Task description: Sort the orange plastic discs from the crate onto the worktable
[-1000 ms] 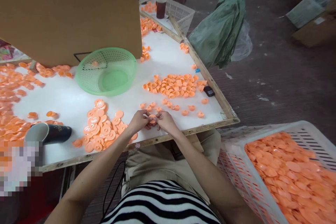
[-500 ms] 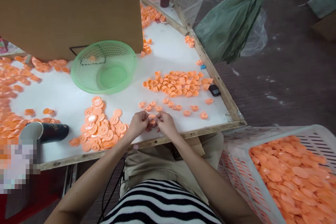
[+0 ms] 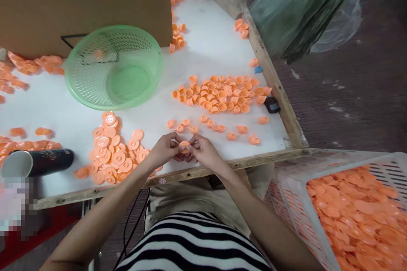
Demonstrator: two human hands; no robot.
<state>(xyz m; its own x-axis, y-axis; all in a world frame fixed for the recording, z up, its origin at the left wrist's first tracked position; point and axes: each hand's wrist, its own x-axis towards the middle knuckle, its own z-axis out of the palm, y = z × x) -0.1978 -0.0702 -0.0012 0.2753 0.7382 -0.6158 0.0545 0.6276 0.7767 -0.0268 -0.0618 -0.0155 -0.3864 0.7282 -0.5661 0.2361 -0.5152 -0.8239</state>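
Near the table's front edge, my left hand [image 3: 168, 149] and my right hand [image 3: 200, 150] meet around one small orange plastic disc [image 3: 184, 147]. Fingers and thumbs of both hands pinch it from either side, and part of it is hidden behind them. Left of my hands lies a pile of flat round orange discs [image 3: 118, 158]. Just beyond my fingers sit several small orange cup-shaped pieces [image 3: 179, 128]. Farther back is a larger cluster of orange cup-shaped pieces [image 3: 219, 95].
A green plastic basket [image 3: 135, 80] stands before a large cardboard box [image 3: 85, 4]. A dark cup [image 3: 52, 163] lies on its side at left. A small black device [image 3: 272, 104] rests by the wooden table edge [image 3: 270, 72]. At lower right, a white crate [image 3: 291, 197] holds many orange pieces.
The view has shifted closer and lower over the table. Both hands stay together on the orange disc, whose flat face now shows more between the fingers.
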